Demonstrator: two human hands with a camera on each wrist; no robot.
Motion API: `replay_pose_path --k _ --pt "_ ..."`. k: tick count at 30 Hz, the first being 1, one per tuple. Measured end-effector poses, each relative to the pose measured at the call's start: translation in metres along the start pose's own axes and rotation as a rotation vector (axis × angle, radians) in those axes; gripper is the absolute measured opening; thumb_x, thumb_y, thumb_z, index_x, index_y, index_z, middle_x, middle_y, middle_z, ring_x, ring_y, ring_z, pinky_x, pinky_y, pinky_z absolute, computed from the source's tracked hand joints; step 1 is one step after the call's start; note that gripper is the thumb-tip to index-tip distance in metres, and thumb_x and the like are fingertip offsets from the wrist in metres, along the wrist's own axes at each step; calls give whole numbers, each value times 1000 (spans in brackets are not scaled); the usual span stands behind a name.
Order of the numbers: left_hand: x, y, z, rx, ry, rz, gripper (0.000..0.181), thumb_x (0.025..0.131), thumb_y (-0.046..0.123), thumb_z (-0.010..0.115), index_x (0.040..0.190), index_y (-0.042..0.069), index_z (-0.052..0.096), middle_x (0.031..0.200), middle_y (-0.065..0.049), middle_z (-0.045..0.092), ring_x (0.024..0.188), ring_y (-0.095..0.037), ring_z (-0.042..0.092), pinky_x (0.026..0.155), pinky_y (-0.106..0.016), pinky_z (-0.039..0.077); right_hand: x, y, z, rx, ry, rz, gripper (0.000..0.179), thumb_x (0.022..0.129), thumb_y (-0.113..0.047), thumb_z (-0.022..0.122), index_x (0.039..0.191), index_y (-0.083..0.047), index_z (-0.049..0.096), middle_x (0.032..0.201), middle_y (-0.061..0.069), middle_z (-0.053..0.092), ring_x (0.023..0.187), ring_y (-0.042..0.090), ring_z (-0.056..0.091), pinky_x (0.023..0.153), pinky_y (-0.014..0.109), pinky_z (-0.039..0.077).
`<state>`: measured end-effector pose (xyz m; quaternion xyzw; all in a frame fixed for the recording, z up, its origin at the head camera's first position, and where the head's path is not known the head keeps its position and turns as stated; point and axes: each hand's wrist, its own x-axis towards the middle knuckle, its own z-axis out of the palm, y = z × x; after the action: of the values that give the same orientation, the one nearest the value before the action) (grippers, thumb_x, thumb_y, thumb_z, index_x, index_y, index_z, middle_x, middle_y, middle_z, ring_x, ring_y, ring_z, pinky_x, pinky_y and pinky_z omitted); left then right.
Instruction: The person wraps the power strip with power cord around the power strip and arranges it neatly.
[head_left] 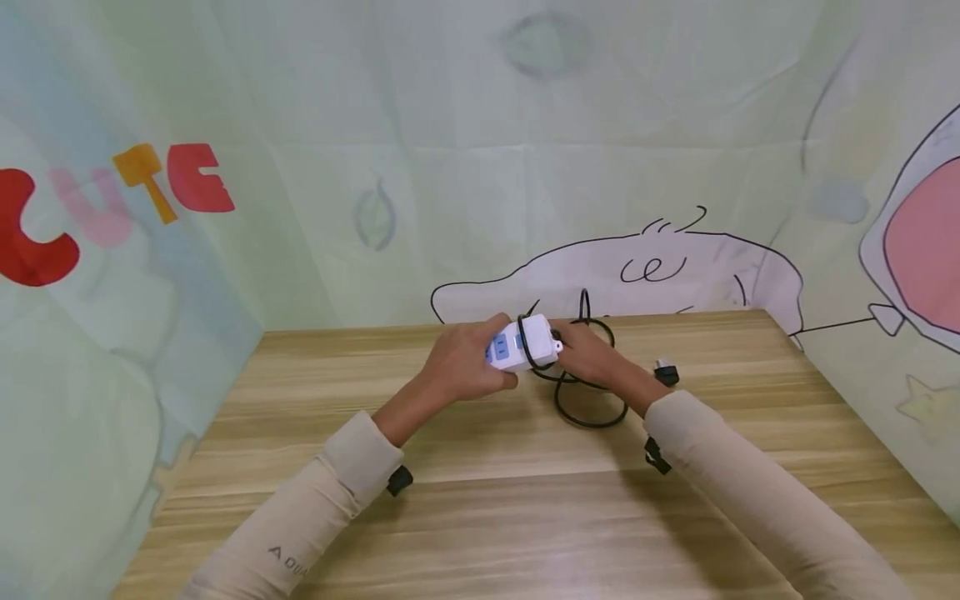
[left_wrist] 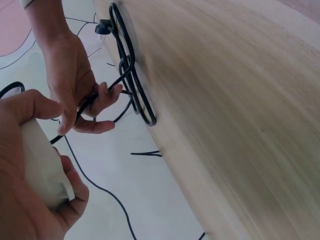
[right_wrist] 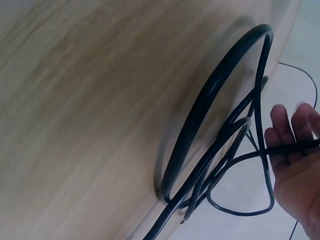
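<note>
Two beige fabric sleeves [head_left: 300,521] nearest, over one wood-grain counter [head_left: 487,517]. Left hand [head_left: 467,360] gripped one white power strip [head_left: 543,335] with blue sockets, above the counter; right hand [head_left: 592,356] held one looped black cable [head_left: 591,425]. One black plug [head_left: 666,375] lay past the right wrist.

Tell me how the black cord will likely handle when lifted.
Probably flexible but springy: the black cord holds rounded, arching loops. It may snag on itself, since those loops cross. Lifting could also tug the power strip, as a turn of cord passes across it.
</note>
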<state>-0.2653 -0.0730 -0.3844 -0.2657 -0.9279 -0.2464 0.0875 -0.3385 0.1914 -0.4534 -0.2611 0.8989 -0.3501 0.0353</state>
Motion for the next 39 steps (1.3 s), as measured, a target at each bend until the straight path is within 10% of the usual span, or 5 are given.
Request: replay_pose_path --k 5,14,21,29,39 --pt "2 2 2 -16 19 -41 51 77 31 87 122 17 66 86 -4 75 72 -19 66 61 -32 45 10 24 14 -45 -40 -8 40 111 -30 47 129 -7 74 80 -3 62 65 11 49 64 33 44" --pt "11 1 0 78 36 -102 51 82 33 89 123 14 66 89 -8 74 73 -23 66 59 -32 45 -15 -60 13 -174 -72 52 48 123 -26 39 160 1 53 127 23 72 103 30 64 94 47 51" --pt "12 -1 -2 161 26 -132 49 84 40 92 117 12 69 89 -7 75 73 -21 66 58 -32 46 -12 -58 18 -223 -116 15 50 124 -25 36 158 7 53 86 10 59 79 24 57 84 45 50" --pt "10 -3 2 177 -79 -20 77 98 56 84 142 2 53 110 -14 67 88 -25 64 70 -40 56 11 14 41 -241 -14 -105 55 123 -37 30 156 -1 57 131 22 76 111 28 72 93 45 56" --pt "8 -7 3 60 -144 -7 72 104 46 73 154 2 45 124 -18 61 104 -28 59 87 -42 54 -7 -38 20 -195 -5 17 46 115 -17 42 149 6 61 128 25 75 101 28 67 91 52 54"
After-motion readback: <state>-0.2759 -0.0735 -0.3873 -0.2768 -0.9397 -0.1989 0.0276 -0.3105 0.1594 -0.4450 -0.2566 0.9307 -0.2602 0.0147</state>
